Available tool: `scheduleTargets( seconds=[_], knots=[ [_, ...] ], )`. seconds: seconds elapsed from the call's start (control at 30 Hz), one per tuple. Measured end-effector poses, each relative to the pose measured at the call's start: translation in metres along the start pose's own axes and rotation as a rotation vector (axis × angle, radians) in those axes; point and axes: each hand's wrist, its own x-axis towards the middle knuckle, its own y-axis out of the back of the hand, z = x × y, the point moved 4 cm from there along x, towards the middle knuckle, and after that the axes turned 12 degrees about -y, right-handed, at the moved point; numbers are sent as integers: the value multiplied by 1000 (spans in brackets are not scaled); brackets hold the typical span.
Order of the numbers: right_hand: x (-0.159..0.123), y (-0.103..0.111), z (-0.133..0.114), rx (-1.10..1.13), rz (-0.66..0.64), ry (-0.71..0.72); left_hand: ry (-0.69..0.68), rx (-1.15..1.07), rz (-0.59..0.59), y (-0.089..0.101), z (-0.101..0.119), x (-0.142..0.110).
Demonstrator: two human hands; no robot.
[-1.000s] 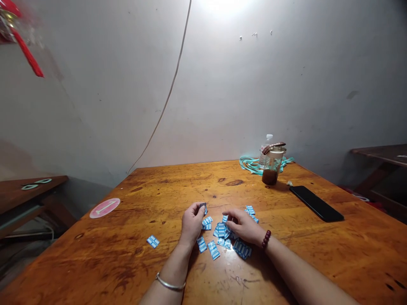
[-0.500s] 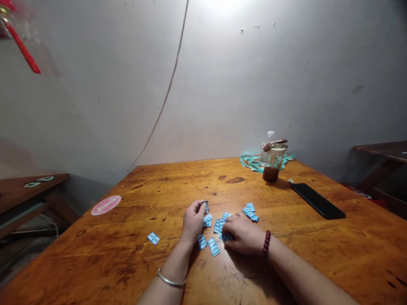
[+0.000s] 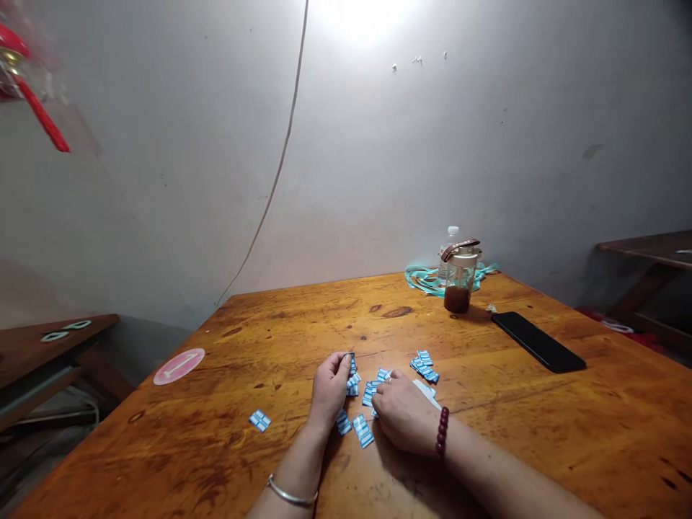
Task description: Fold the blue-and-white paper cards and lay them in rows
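Observation:
Several small blue-and-white striped packets [image 3: 363,430] lie scattered on the wooden table [image 3: 540,432] in front of me. My left hand [image 3: 328,393] is closed, pinching a small stack of packets [image 3: 351,364] between thumb and fingers. My right hand [image 3: 403,418] rests knuckles up on the pile with fingers curled over some packets; a white piece shows under it. A few more packets [image 3: 424,366] lie just beyond the right hand. One single packet [image 3: 260,420] lies apart to the left.
A jar of dark liquid [image 3: 459,281] and a plastic bottle [image 3: 447,249] stand at the far edge by a teal cord [image 3: 424,277]. A black phone [image 3: 538,342] lies at the right. A pink round sticker [image 3: 178,365] marks the left edge. Benches stand on both sides.
My right hand has drawn back toward me and turned over the pile, covering more packets. The left hand stays in place with its stack. The camera has tilted slightly.

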Motion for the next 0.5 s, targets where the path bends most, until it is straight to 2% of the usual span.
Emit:
scheduleTargets(
  seconds=[0.13, 0.27, 0.33, 0.5],
  knots=[
    [1, 16, 9, 249, 125, -93, 22, -32, 7, 1, -2, 0],
    [-1, 38, 25, 437, 390, -306, 165, -164, -42, -8, 4, -7],
    [-3, 42, 28, 462, 470, -343, 227, -261, -93, -17, 9, -11],
    [0, 34, 21, 448, 456, -277, 331, -450, -169, -33, 14, -21]
  ],
)
